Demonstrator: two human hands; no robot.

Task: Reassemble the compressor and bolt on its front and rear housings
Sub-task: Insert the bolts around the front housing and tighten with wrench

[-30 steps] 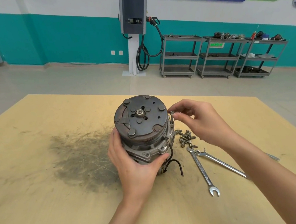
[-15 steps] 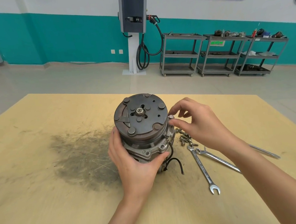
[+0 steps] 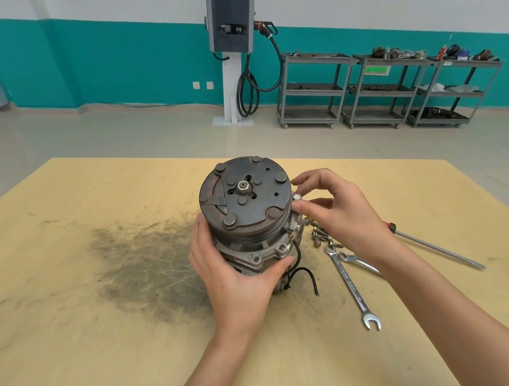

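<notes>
Bolt (image 3: 297, 196) now sits lower in the compressor (image 3: 249, 221) flange, right hand (image 3: 339, 212) pinching it, left hand (image 3: 240, 284) gripping the body; spare bolts (image 3: 321, 236) remain unfitted.

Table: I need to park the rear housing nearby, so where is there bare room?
Free: the table left of the compressor, over the dark smudge, and its near edge. Crowded: right of it, with loose bolts, two wrenches and a screwdriver.

Both forearms bare, no sleeves; left hand (image 3: 240, 283), right hand (image 3: 343, 212) ungloved, ringless.
</notes>
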